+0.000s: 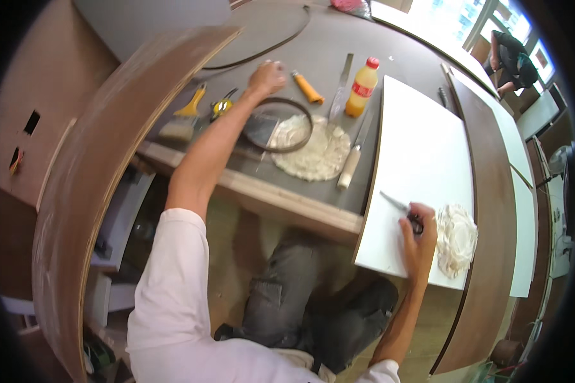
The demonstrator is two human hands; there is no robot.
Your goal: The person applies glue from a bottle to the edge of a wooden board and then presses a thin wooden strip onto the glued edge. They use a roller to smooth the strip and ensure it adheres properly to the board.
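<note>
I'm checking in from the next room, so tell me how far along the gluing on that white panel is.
Early, by the look of it. Done: one blob of whitish paste sits near the white panel's lower right corner. In hand: the right hand holds a thin tool beside that blob, while the left hand reaches across the grey bench. Left: nearly all of the panel is bare, and a bigger paste heap waits on the bench.
</note>
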